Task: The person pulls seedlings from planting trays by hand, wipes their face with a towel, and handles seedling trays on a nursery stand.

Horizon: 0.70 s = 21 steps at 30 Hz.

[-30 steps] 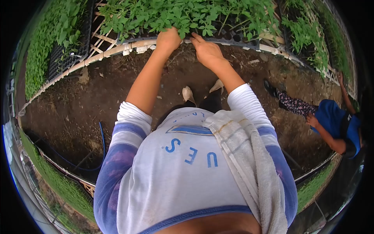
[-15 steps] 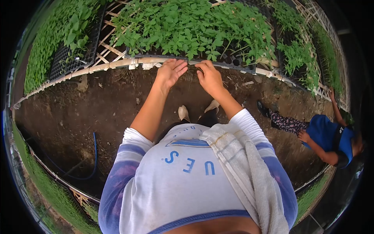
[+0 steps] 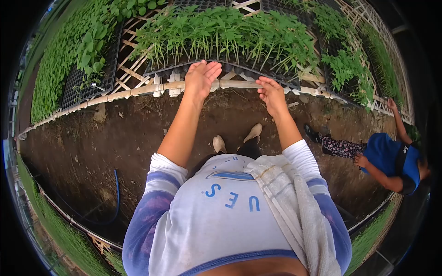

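Right hand [image 3: 271, 95] has swung away from left hand [image 3: 199, 83], fingers loosely curled, empty; | left fingers unfurled, seedling tray [image 3: 248, 72] at their tips; | step: tray handling, it seems; next move calls for supporting that rim

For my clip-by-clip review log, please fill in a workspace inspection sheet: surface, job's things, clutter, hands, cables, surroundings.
Surface: slatted rack, pale front rail.
Job's things: black tray of green seedlings, its front edge arched upward.
Clutter: small pale scrap on the soil.
Hands: left hand palm up at the tray's edge; right hand half-open by the rail.
Cables: blue hose or cable on the soil.
Surroundings: person in blue top; another tray at left.
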Available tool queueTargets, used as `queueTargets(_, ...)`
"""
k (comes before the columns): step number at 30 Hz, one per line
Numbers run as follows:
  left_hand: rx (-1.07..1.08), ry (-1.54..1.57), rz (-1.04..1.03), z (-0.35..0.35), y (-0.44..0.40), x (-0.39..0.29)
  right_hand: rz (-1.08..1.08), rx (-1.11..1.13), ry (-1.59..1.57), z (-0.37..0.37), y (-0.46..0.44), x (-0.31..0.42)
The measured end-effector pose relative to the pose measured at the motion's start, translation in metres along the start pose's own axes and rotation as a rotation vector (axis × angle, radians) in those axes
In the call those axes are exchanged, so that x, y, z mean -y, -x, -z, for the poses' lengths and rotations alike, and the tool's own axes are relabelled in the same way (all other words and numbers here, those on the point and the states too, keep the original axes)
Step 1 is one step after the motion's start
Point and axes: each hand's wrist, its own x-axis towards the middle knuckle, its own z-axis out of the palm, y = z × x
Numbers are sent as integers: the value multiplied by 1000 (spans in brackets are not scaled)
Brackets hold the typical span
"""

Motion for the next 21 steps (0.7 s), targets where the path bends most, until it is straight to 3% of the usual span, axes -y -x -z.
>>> queueTargets(13, 47, 18, -14, 10, 5, 3, -11, -13, 11, 1, -1, -7)
queueTargets(21, -5, -72, 135, 63, 17, 19, -133, 51, 123, 13, 10, -30)
